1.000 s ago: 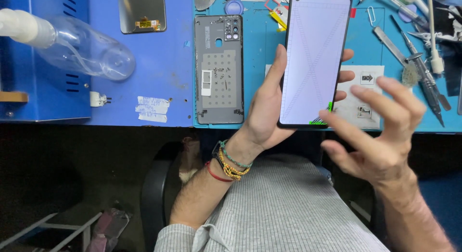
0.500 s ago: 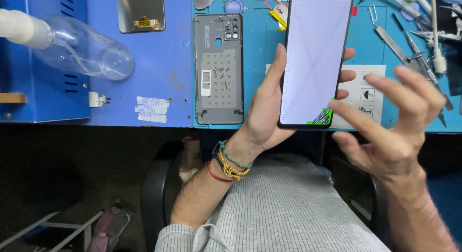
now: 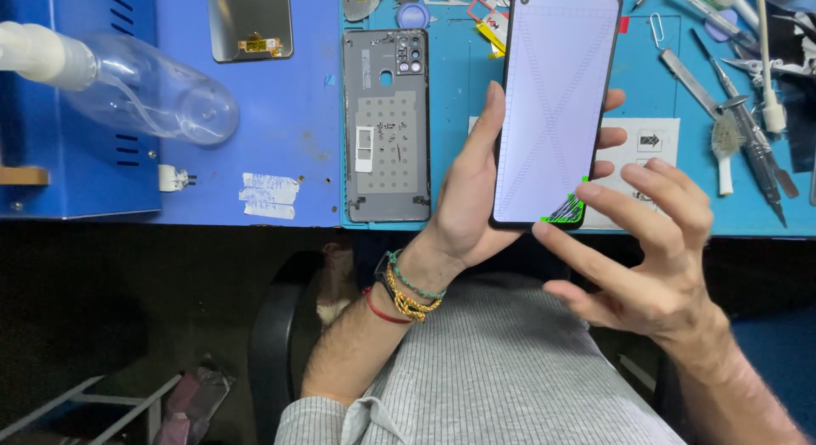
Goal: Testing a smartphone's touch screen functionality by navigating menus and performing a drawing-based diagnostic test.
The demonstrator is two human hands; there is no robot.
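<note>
Fingers (image 3: 557, 241) touch the phone (image 3: 557, 105) — left hand (image 3: 476, 190) gripping.

My left hand (image 3: 476, 198) covers the phone (image 3: 557, 105)'s back and left edge, and my palm sits behind it, so I cannot see it. The phone hides part of the white card (image 3: 646, 156) on the mat. My right hand (image 3: 646, 258) runs out of the picture at the wrist, bottom right. The far tools (image 3: 731, 79) are cut off at the top edge, and the bottle (image 3: 127, 88) at the left. The scribbles on the phone's near right corner are too small to tell.
</note>
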